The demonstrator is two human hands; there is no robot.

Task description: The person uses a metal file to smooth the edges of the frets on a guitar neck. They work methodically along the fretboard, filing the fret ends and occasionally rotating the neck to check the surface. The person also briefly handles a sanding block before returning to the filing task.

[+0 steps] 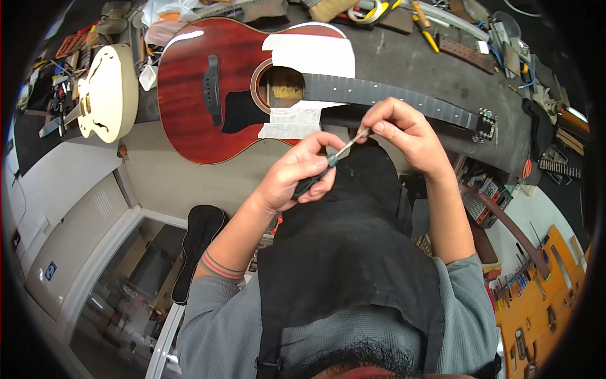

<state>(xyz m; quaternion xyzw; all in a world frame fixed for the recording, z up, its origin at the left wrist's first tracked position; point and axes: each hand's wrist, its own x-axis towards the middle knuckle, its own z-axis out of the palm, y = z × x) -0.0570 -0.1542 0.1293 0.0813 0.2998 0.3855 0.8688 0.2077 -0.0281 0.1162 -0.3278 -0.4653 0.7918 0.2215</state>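
My left hand (302,169) is closed around the dark handle of a slim hand tool, which looks like a screwdriver (344,150). Its thin metal shaft slants up to the right. At the far end of the shaft, the fingertips of my right hand (404,132) are pinched together; whether they also hold something small cannot be made out. Both hands are in the air before my black apron (353,234). Just beyond them a red acoustic guitar (183,95) lies face up on the bench, its neck to the right. White protective sheets (315,54) cover the top beside the soundhole and fingerboard.
A cream hollow-body guitar (113,95) lies to the left among scattered tools. Along the back of the dark bench (391,60) are a brush (328,9), a yellow-handled tool (429,39) and other clutter. An orange tool board (549,316) hangs at lower right.
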